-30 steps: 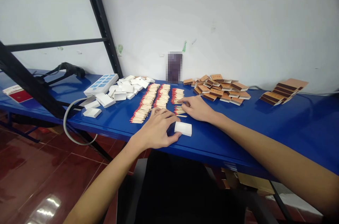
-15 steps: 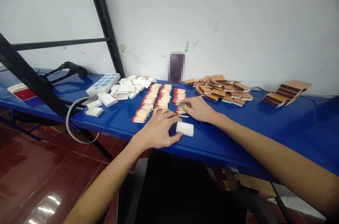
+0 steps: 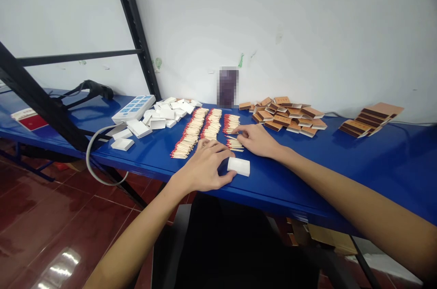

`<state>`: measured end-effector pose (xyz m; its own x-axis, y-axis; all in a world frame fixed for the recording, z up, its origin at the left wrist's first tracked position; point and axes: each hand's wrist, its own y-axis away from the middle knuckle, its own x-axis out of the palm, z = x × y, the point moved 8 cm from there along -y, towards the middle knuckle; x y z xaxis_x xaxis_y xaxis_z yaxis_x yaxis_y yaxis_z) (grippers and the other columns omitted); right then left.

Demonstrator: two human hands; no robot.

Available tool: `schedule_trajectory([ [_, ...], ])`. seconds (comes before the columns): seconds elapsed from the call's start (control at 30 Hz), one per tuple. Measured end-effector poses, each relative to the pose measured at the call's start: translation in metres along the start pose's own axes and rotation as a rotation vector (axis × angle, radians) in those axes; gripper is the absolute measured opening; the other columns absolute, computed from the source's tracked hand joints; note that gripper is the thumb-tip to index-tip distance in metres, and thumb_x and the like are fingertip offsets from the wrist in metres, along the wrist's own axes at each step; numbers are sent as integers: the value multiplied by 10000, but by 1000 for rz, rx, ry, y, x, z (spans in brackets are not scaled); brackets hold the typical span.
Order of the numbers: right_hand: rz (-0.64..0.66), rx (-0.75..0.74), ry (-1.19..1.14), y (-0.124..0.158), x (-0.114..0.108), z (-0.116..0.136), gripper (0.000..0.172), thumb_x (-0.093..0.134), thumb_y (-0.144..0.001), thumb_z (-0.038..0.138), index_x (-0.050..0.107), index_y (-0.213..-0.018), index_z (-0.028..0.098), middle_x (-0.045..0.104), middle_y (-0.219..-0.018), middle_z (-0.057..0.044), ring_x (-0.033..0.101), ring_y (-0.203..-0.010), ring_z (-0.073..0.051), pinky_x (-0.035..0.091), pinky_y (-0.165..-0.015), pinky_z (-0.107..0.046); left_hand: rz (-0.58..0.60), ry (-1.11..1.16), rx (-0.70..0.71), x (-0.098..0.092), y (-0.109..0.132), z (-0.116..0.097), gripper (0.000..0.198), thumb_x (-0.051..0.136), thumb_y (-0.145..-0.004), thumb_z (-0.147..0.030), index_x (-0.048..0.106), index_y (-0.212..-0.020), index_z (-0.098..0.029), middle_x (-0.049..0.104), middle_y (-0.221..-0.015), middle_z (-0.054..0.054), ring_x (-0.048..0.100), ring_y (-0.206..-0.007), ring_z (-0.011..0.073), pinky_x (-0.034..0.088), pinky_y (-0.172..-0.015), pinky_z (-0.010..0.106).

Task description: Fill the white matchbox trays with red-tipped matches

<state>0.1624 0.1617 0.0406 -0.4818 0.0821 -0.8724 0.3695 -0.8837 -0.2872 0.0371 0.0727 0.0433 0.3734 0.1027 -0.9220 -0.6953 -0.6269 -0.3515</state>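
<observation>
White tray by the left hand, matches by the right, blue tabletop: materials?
White tray: likely thin card, matte; thin, straight walls.
Matches: probably wood; pale, bare-looking sticks, red heads.
Blue tabletop: glossy, soft reflections; perhaps painted metal, laminate not ruled out.

The right fingers [image 3: 243,129] partly hide some matches [image 3: 233,144]; a purple object [image 3: 228,87] is pixelated.

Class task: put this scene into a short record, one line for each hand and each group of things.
Left hand: thumb and fingers at the left end of a white tray
Right hand: fingertips at the small match groups
Long match rows: two, red heads facing left
Heaped white trays: left of the long rows
Piled brown sleeves: right of the matches
Stacked brown sleeves: farther right
Table: blue
</observation>
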Motion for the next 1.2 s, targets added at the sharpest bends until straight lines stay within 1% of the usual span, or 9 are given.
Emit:
schedule_trajectory([
  [0.1, 2, -1, 26, -1, 2, 0, 391, 457, -808, 169, 742, -1075, 148, 572, -550, 12, 487, -544, -138, 340, -599, -256, 3, 1, 1, -1, 0, -1, 292, 615, -871, -411, 638, -1086, -213, 653, -1087, 50, 546, -1068, 242, 299, -1000, 437],
  [0.2, 6, 2, 50, -2, 3, -1, 403, 451, -819, 182, 744, -1094, 142, 601, -566, -2, 501, -561, -146, 348, -608, -259, 1, 2, -1, -1, 0, -1, 290, 616, -870, -410, 639, -1084, -214, 653, -1089, 49, 545, -1070, 242, 298, -1003, 435],
  [0.4, 15, 0, 43, -2, 3, -1, 391, 455, -813, 187, 750, -1065, 147, 626, -612, -9, 513, -589, -146, 355, -624, -255, -4, 3, 1, -1, 0, -1, 294, 617, -869, -408, 639, -1088, -214, 653, -1091, 49, 544, -1079, 244, 291, -1016, 437],
  [0.73, 54, 26, 7, -6, 4, -5, 341, 477, -791, 192, 713, -1033, 143, 563, -577, 19, 487, -558, -140, 331, -601, -261, 6, 16, -11, -2, 0, 0, 290, 612, -870, -408, 638, -1091, -223, 655, -1119, 48, 543, -1096, 253, 285, -1028, 450],
  [0.87, 54, 31, -13, -5, 4, -7, 309, 489, -785, 191, 703, -1005, 157, 566, -597, 19, 491, -568, -138, 321, -591, -257, 2, 15, -7, -2, 0, -1, 290, 608, -875, -411, 637, -1091, -220, 657, -1120, 50, 542, -1100, 252, 280, -1032, 447],
  [1.2, 60, 26, -7, -3, 5, -4, 334, 481, -777, 177, 714, -1013, 144, 570, -586, 13, 482, -568, -139, 314, -593, -258, -2, 9, -1, -2, 0, -1, 287, 618, -871, -407, 633, -1085, -217, 658, -1108, 44, 545, -1087, 245, 281, -1021, 440],
])
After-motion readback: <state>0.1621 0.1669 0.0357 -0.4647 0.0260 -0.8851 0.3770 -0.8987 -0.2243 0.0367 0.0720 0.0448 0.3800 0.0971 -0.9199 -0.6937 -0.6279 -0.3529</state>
